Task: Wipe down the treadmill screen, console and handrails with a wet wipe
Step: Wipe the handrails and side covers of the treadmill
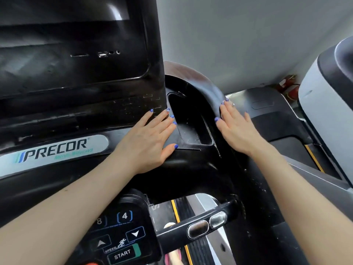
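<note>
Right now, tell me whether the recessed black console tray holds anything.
Empty: the recessed black console tray shows only bare floor with pale specks.

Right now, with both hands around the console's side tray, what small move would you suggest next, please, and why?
Probably sweep the right hand along the tray's outer rim: its fingers already lie flat there, the left hand braces the console, and specks still show.

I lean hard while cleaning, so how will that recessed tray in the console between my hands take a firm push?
The tray looks like moulded hard plastic, part of the console, so it should stay stiff and not shift. Pale specks or droplets on its glossy floor suggest it may be slick. The left hand lies flat along its edge.
</note>
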The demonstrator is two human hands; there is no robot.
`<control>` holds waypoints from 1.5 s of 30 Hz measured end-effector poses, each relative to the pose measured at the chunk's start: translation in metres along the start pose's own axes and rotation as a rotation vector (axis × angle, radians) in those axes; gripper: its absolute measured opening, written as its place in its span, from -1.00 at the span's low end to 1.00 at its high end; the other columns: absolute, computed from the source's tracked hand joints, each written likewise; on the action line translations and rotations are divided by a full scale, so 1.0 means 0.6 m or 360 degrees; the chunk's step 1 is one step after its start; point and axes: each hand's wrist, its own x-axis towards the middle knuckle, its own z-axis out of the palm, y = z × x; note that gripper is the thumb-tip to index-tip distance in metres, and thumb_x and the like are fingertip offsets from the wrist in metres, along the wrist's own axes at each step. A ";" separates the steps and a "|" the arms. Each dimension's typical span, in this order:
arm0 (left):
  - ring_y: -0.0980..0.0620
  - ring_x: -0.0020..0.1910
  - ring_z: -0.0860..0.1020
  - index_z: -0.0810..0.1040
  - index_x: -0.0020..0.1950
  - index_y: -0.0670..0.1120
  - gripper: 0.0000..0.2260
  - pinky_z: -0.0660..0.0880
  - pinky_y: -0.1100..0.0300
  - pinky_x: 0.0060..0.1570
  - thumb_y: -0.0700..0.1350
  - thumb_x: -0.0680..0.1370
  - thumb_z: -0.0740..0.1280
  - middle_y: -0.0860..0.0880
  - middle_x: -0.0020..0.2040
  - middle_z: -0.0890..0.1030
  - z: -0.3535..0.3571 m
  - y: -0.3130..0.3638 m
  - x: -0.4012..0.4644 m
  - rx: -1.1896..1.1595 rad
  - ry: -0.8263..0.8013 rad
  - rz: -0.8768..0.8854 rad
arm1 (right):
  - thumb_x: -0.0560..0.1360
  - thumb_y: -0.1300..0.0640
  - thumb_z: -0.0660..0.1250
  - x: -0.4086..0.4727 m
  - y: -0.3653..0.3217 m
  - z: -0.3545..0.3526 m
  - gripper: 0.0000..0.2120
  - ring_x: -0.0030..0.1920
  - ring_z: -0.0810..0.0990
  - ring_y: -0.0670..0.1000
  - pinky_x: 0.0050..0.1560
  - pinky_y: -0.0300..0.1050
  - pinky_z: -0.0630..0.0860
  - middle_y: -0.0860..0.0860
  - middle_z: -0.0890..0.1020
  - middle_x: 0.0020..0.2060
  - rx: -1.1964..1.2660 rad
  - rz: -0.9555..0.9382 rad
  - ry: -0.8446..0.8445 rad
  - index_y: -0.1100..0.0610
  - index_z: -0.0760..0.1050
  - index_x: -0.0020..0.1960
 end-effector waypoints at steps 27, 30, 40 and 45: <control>-0.06 0.59 0.16 0.39 0.51 -0.15 -0.36 0.04 -0.10 0.56 0.21 0.62 -0.07 -0.10 0.54 0.34 0.010 -0.008 0.003 -0.0082 0.0026 0.0025 | 0.61 -0.11 -0.18 -0.080 -0.023 0.014 -0.31 0.57 0.21 0.03 0.58 0.19 -0.01 0.06 0.43 0.48 -0.0963 -0.0512 -0.0001 0.26 0.42 0.46; -0.05 0.59 0.14 0.38 0.52 -0.14 -0.36 0.01 -0.09 0.56 0.21 0.62 -0.08 -0.09 0.55 0.33 0.009 -0.007 0.002 -0.0073 0.0016 0.0028 | 0.58 -0.13 -0.31 -0.025 -0.035 0.011 -0.25 0.60 0.07 -0.01 0.59 0.17 -0.17 0.02 0.31 0.54 -0.0986 -0.0466 -0.0040 0.22 0.30 0.53; -0.05 0.60 0.13 0.36 0.53 -0.13 -0.37 0.03 -0.10 0.57 0.22 0.63 -0.08 -0.08 0.56 0.31 0.009 -0.006 0.002 -0.0071 0.0007 0.0022 | 0.62 -0.24 -0.28 -0.199 0.017 0.041 -0.31 0.61 -0.20 -0.12 0.59 0.04 -0.24 -0.08 -0.12 0.63 -0.0253 -0.0247 0.0077 0.09 -0.08 0.64; -0.04 0.60 0.12 0.37 0.53 -0.13 -0.37 0.00 -0.08 0.56 0.21 0.63 -0.07 -0.08 0.56 0.32 0.009 -0.006 0.002 -0.0068 0.0022 0.0021 | 0.65 -0.09 -0.28 -0.017 0.021 -0.004 -0.34 0.62 -0.11 0.08 0.48 0.40 -0.02 0.14 0.04 0.62 -0.0126 -0.0180 0.0057 0.30 0.22 0.51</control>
